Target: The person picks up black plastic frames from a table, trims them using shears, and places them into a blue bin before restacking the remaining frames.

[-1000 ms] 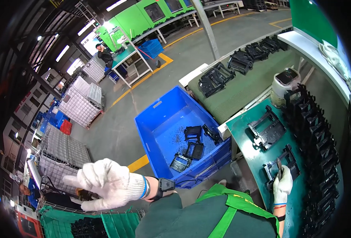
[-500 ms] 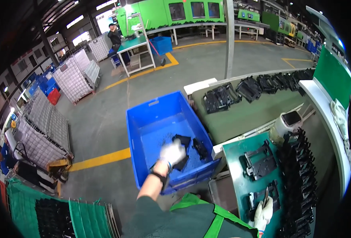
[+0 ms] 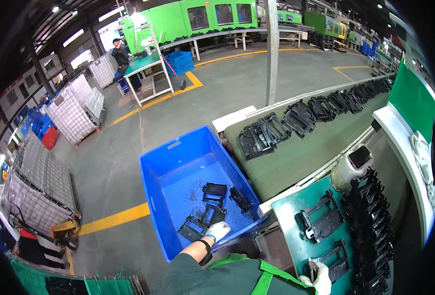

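Note:
My left hand (image 3: 218, 230), in a white glove, is over the near part of the blue bin (image 3: 151, 196). It is right beside a black plastic frame (image 3: 214, 215); its fingers are curled under and mostly hidden. Another black frame (image 3: 193, 229) lies to its left, and more black parts (image 3: 214, 193) lie farther in. At the lower right my gloved right hand (image 3: 320, 281) is closed around a slim hand tool (image 3: 312, 268), whose kind I cannot make out. Next to that hand a black plastic frame (image 3: 337, 259) lies on the green tabletop (image 3: 288, 209).
A second frame (image 3: 321, 217) lies farther up the tabletop, beside a tall row of stacked black parts (image 3: 370, 236). A white container (image 3: 350, 164) stands behind. Black frames line the green conveyor belt (image 3: 286, 162). Across the floor a person (image 3: 121, 56) is at another table (image 3: 146, 63).
My left hand has come nearer to me within the bin, uncovering black frames there. My right hand has shifted down beside the near frame, still with the tool. The whole view has shifted.

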The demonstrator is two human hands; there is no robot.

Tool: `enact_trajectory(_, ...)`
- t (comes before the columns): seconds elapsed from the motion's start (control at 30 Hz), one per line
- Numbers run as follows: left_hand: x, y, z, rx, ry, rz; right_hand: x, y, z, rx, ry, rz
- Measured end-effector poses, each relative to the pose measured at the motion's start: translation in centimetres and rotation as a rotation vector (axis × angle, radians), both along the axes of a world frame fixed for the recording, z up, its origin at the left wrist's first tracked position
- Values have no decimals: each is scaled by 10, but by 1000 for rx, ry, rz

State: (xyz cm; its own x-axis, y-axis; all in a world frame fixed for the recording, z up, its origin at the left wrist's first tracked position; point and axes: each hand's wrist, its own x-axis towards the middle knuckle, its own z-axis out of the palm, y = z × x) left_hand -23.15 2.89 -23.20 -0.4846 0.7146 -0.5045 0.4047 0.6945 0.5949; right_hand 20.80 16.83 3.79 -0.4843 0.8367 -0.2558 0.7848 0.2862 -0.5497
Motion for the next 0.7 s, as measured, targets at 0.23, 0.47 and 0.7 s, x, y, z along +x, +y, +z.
enact_trajectory(0.23,-10,-9,-43,-334,26,-143,17,4,-62,260,-52,-105)
enact_trajectory(0.47,34,14,-12,-167,44,-81,11,24,-69,100,175,-151)
enact_trajectory(0.7,45,21,34,-296,32,-112,-4,17,-60,256,145,-244)
